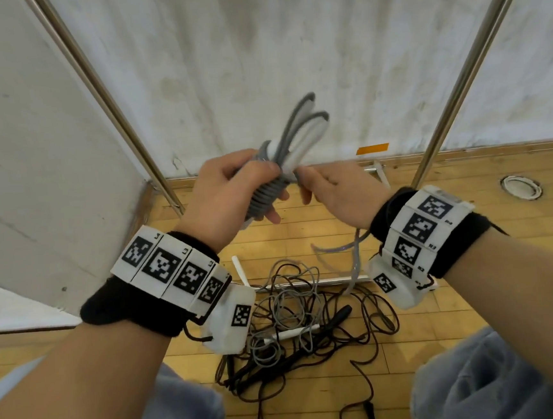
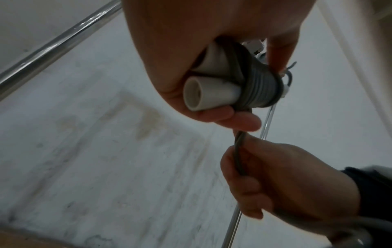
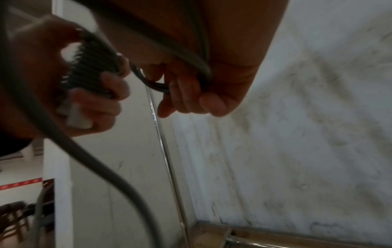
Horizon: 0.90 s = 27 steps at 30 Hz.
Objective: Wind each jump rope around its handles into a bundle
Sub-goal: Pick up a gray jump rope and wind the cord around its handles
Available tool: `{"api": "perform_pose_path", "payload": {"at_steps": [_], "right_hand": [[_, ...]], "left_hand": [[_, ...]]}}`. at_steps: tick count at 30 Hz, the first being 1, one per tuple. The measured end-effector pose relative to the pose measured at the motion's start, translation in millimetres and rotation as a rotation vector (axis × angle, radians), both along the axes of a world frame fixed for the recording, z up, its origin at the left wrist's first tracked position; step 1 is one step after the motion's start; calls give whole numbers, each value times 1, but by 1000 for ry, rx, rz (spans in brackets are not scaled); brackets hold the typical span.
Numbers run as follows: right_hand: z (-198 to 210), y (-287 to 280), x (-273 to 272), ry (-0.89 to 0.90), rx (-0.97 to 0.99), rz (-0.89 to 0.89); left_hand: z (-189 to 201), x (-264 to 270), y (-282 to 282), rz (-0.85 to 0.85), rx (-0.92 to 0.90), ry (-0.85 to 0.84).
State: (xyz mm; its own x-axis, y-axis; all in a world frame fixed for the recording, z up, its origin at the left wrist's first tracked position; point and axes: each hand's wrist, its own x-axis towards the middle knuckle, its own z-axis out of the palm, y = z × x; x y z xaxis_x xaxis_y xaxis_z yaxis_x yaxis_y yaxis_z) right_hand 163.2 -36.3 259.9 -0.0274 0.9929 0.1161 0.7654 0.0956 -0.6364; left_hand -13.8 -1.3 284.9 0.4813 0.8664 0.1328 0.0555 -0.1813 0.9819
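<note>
My left hand (image 1: 233, 186) grips a bundle (image 1: 268, 190) of two white handles with grey rope coiled round them; grey loops (image 1: 304, 120) stick up past the fingers. In the left wrist view the handle ends (image 2: 203, 94) and the coil (image 2: 260, 89) show under the palm. My right hand (image 1: 330, 188), just right of the bundle, pinches the free grey rope (image 2: 238, 156), which runs back past its wrist as a loose loop (image 1: 349, 253). In the right wrist view the rope (image 3: 191, 65) passes under the curled fingers.
On the wooden floor (image 1: 473, 259) below my hands lies a tangle of other jump ropes (image 1: 305, 327), grey and dark, with white and black handles. Two slanted metal poles (image 1: 105, 100) (image 1: 470, 68) flank a stained white wall (image 1: 270, 42). A round floor fitting (image 1: 520, 187) sits at right.
</note>
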Motion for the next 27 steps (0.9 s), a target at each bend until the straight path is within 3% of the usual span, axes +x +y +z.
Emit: {"api": "perform_pose_path", "payload": {"at_steps": [5,10,13,15,18,22,27], "right_hand": [[-3,-6,-21,51,56,72],[-4,-11,-34,-11,-28,147],[3,-14,-33,-94,-58,165],[7,-17,-31,-181,-54,166],[10,-22,-32,-351,-7,154],[19,-21,-25,-420,91,108],[28,-16,-5,-337,197,8]], "left_hand": [[0,1,12,249,-104,-144],[-7,1,15,378,-70,-97],[-11,0,17,430,38,22],[-15,-3,19,439,247,271],[-23,-6,20,407,528,647],[-22,-7,22,390,647,867],[-28,-9,13,-126,637,945]]}}
